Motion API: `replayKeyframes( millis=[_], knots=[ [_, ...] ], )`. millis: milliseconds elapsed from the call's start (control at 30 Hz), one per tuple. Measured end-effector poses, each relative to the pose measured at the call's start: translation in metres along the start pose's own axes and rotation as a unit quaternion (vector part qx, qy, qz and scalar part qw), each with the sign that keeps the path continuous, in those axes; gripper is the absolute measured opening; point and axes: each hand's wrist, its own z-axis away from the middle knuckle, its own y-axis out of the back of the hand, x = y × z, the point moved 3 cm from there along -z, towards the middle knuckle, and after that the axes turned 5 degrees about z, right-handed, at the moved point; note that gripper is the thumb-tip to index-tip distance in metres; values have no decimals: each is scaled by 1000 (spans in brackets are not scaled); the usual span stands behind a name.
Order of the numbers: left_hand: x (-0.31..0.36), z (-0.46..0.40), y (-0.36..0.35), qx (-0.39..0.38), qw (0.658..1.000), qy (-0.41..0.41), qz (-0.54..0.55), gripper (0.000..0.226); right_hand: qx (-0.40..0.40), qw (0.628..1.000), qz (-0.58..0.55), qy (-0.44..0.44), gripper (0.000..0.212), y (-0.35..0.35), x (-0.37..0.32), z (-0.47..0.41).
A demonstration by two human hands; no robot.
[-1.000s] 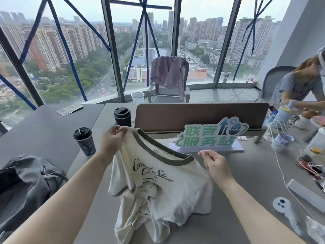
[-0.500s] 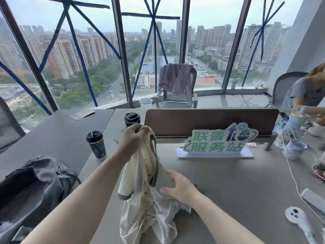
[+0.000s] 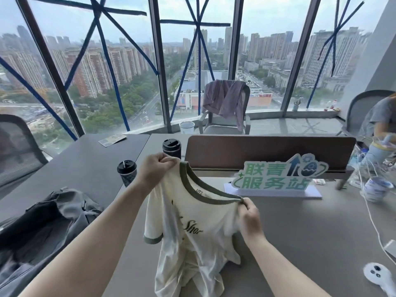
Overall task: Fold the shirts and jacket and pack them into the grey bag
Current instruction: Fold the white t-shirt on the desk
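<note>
A cream T-shirt (image 3: 199, 228) with green trim and dark script hangs above the grey table (image 3: 300, 232), its hem bunched on the tabletop. My left hand (image 3: 157, 171) grips one shoulder by the collar, raised high. My right hand (image 3: 249, 217) pinches the collar's other side, lower and to the right. The grey bag (image 3: 42, 230) lies slumped at the left on the table. A mauve garment (image 3: 225, 99) is draped over a chair by the window.
Two dark lidded cups (image 3: 126, 172) (image 3: 171, 147) stand behind the shirt. A green-lettered sign (image 3: 278, 175) and a brown divider (image 3: 267, 151) sit beyond. A white controller (image 3: 379, 275), cables and a person's workspace are at the right.
My right hand has moved from the shirt's front up to the collar and taken hold of it. The shirt is spread wider between both hands, and my view has tilted upward.
</note>
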Motion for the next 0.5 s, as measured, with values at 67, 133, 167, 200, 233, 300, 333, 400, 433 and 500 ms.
replayKeyframes(
  millis=[67, 133, 167, 200, 233, 300, 333, 400, 433, 500],
  knots=[
    [-12, 0, 4, 3, 997, 13, -71, 25, 16, 1000, 3, 21, 29, 16, -24, -9],
    [-21, 0, 9, 40, 997, 36, -59, 46, -10, 998, 22, 57, 39, 29, -55, -13],
    [-23, -1, 10, 61, 997, 49, -26, 47, -28, 996, 30, 76, 42, 35, -71, -14],
    [-23, -3, 11, 78, 995, 58, 13, 41, -42, 995, 32, 85, 43, 41, -86, -15],
    [-19, -4, 11, 86, 993, 59, 53, 32, -53, 995, 19, 83, 43, 48, -101, -19],
    [-1, -7, 6, 82, 989, 47, 111, 24, -50, 995, -59, 64, 33, 58, -129, -29],
    [9, -10, 4, 79, 987, 37, 135, 22, -37, 993, -100, 55, 26, 61, -143, -33],
    [25, -17, -1, 76, 983, 19, 164, 23, -17, 991, -124, 54, 19, 66, -165, -42],
    [28, -20, -3, 72, 985, 17, 155, 25, -20, 992, -105, 65, 20, 66, -172, -46],
    [24, -23, -7, 49, 994, 26, 95, 29, -59, 994, -22, 85, 22, 66, -175, -47]
  ],
)
